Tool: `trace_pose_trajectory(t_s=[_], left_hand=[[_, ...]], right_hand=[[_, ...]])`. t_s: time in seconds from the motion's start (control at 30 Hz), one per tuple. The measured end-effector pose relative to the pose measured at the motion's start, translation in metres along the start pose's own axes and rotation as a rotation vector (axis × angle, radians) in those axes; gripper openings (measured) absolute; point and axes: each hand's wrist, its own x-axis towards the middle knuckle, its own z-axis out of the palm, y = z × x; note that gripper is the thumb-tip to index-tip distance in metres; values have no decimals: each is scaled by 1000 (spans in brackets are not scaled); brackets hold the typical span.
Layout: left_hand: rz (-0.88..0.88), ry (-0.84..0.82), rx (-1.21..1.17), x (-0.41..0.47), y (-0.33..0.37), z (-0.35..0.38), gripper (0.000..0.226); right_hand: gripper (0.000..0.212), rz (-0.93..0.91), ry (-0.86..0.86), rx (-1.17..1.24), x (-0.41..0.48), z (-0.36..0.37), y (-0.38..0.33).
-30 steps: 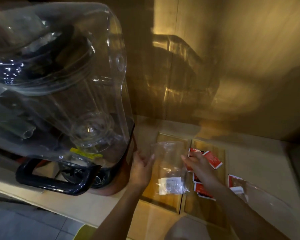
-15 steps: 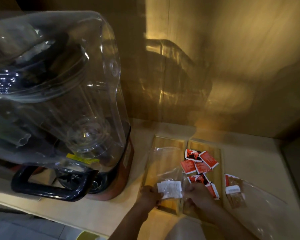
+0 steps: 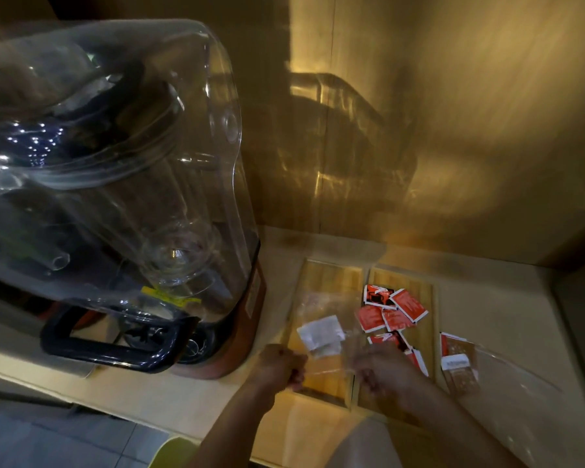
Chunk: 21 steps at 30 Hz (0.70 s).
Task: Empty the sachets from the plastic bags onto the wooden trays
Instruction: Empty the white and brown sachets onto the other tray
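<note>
While both hands stay low at the near edge of the two shallow wooden trays, the clear plastic bag with the white label (image 3: 321, 336) is now drawn down and stretched flat over the left wooden tray (image 3: 331, 278), where a second ago it was held up higher in the air between the hands. The left hand (image 3: 279, 366) is closed in a fist on the bag's near left edge; the right hand (image 3: 382, 368) appears closed on the near right edge, though motion blur hides the fingers, so that grip is a judgement. No sachets can be made out inside this bag; apart from the label it looks empty. The red and white square sachets (image 3: 390, 312) lie in a loose heap on the right wooden tray (image 3: 419, 329), some overlapping, as they did half a second ago. A second clear plastic bag (image 3: 507, 400) lies on the pale counter (image 3: 487, 309) just right of the trays, with brown and red sachets (image 3: 458, 363) visible inside near its mouth. A large clear-hooded blender with a black handle (image 3: 115, 197) stands left of the trays, apart from the hands. Judgement: one bag's contents are already out on the right tray, the held bag is spent or nearly so, and the bag on the counter remains to be emptied. The left tray holds no sachets yet.
</note>
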Motion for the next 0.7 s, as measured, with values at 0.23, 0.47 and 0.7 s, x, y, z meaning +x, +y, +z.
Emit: trace_pose_trajectory(t_s=[0.23, 0.47, 0.7], left_hand=[[199, 114, -134, -8, 17, -4, 14], [-173, -153, 297, 0, -7, -19, 17], [-209, -90, -48, 11, -12, -2, 14]], right_hand=[[28, -156, 52, 132, -1, 3, -10], [32, 234, -189, -1, 4, 5, 19], [9, 301, -68, 419, 18, 3, 21]])
